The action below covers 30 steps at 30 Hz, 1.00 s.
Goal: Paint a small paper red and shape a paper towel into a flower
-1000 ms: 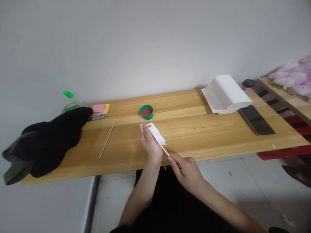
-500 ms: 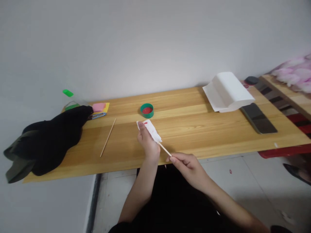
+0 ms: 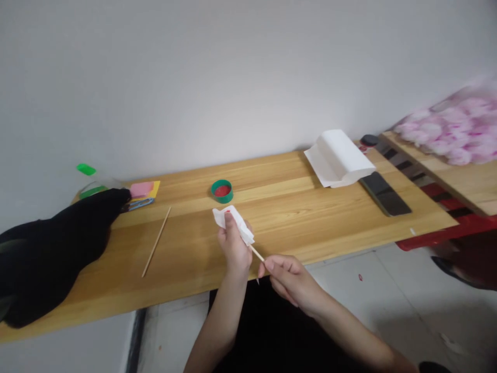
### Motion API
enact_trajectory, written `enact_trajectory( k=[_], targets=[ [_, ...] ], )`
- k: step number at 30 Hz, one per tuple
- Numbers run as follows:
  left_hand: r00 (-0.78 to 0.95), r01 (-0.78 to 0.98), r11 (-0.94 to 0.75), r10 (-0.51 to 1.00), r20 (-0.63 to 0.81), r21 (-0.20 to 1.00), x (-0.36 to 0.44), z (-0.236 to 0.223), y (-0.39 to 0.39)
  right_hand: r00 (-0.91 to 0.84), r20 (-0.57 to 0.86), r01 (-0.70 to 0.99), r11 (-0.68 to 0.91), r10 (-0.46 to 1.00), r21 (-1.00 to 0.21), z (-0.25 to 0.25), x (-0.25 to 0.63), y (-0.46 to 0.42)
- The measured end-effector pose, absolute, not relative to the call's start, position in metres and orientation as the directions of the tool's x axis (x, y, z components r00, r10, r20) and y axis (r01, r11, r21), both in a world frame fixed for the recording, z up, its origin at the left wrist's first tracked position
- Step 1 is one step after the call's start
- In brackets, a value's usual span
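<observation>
- The white tissue (image 3: 239, 224) is being gripped by the left hand (image 3: 233, 248) above the near part of the wooden table (image 3: 279, 223), close to its front edge.
- The left hand is being kept closed, its fingers being wrapped about the tissue and its thumb being pressed along the upper face, just beside a small red mark.
- The pale wooden stick (image 3: 257, 253) is being held aslant, its upper part being covered by the tissue; where its far tip is lying cannot be told.
- The lower end of the stick is being pinched between thumb and forefinger of the right hand (image 3: 295, 282), the remaining fingers being loosely curled beneath.
- A bare length of stick is being left visible between the two hands, which are being held near each other but apart.
- Just beyond the left hand, a round green cap (image 3: 230, 196) is being set on the table, red paste (image 3: 222, 191) being contained in it.
- To the left of the hands, a second stick (image 3: 156, 242) is being left lying on the table, untouched by either hand.
- At the right, a stack of white paper (image 3: 344, 158) is being placed well apart from both hands, a dark phone (image 3: 386, 194) being set just beside it.
</observation>
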State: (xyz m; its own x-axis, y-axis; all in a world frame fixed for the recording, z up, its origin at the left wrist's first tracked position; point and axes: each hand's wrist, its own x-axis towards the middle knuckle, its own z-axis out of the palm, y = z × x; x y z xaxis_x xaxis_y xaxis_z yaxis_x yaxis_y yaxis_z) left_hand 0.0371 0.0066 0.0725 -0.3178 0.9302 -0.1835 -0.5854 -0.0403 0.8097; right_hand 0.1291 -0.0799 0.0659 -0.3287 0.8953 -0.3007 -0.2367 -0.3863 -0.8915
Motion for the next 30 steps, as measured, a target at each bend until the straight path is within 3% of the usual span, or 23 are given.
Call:
enact_trajectory(
  k=[3, 5, 8, 14, 20, 30],
  targets=[
    [-0.357, -0.536, -0.008, 0.908, -0.218, 0.844, 0.037, 0.073, 0.007, -0.202, -0.159, 0.064, -0.149, 0.966, -0.987, 0.07, 0.126, -0.08],
    [-0.373, -0.514, 0.017, 0.896, -0.241, 0.858, 0.037, 0.073, 0.008, -0.166, -0.065, 0.277, -0.017, 0.984, -0.961, 0.073, 0.126, -0.081],
    [-0.403, -0.479, 0.044, 0.877, -0.264, 0.877, 0.035, 0.072, 0.009, -0.176, 0.002, 0.492, 0.09, 0.984, -0.866, 0.073, 0.126, -0.083],
    [-0.456, -0.446, 0.041, 0.849, -0.266, 0.894, 0.033, 0.07, 0.012, -0.174, 0.224, 0.759, 0.276, 0.959, -0.59, 0.062, 0.125, -0.086],
    [-0.503, -0.44, 0.025, 0.821, -0.269, 0.898, 0.035, 0.072, 0.012, -0.192, 0.379, 0.863, 0.339, 0.905, -0.375, 0.062, 0.122, -0.088],
    [-0.5, -0.456, 0.008, 0.825, -0.263, 0.89, 0.035, 0.072, 0.011, -0.188, 0.326, 0.848, 0.32, 0.927, -0.421, 0.064, 0.124, -0.089]
  ],
)
